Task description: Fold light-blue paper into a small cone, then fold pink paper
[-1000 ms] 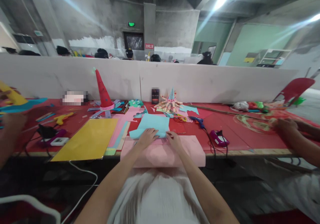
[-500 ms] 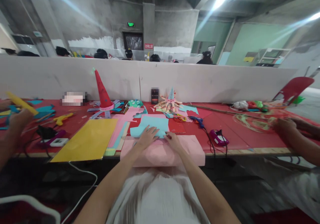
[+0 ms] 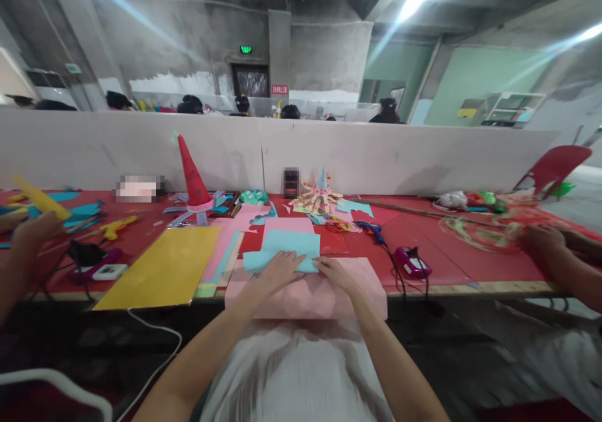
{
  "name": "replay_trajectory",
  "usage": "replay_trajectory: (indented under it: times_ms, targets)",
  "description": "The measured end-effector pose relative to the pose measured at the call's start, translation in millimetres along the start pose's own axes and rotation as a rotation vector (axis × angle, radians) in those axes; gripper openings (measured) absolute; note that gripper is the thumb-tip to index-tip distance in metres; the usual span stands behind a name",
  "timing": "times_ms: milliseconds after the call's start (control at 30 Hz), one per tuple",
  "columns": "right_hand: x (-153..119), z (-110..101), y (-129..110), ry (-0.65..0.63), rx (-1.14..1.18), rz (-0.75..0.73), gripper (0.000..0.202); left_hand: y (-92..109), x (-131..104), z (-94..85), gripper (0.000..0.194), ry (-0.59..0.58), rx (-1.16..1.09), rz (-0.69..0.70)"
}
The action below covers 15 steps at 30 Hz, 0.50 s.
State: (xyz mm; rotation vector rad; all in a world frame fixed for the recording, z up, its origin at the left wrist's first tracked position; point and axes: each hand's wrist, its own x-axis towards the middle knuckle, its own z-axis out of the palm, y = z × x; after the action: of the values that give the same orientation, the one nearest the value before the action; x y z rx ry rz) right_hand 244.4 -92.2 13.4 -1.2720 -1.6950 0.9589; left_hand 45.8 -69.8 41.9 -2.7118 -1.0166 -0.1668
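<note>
Left of centre in the frame, a yellow sheet (image 3: 160, 268) lies flat, apart from the hands. At centre, the left hand (image 3: 282, 270) rests palm-down, fingers extended, on the blue paper (image 3: 290, 242), apparently steadying its near fold. The right hand (image 3: 336, 273) gathers its fingertips at the paper's right end, presumably for alignment; pinch unconfirmed. Pink paper (image 3: 364, 284) lies beneath, perhaps as padding.

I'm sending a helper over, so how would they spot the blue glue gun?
On the red table, find the right hand at the light-blue paper. Beyond that hand, to its right, lies the blue glue gun, a dark cord trailing toward the near edge. The other glue gun, far left, is yellow.
</note>
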Motion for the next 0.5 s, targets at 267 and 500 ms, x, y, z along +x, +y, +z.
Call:
replay_trajectory:
  times_ms: [267,500]
  targets:
    - [-4,1,10,0.139,-0.011,-0.052,0.027,-6,17,-11.1,0.043,-0.139,-0.03,0.05]
    - [-3,4,10,0.156,-0.106,-0.038,0.029,-16,32,-18.3,0.044,-0.238,-0.144,0.122]
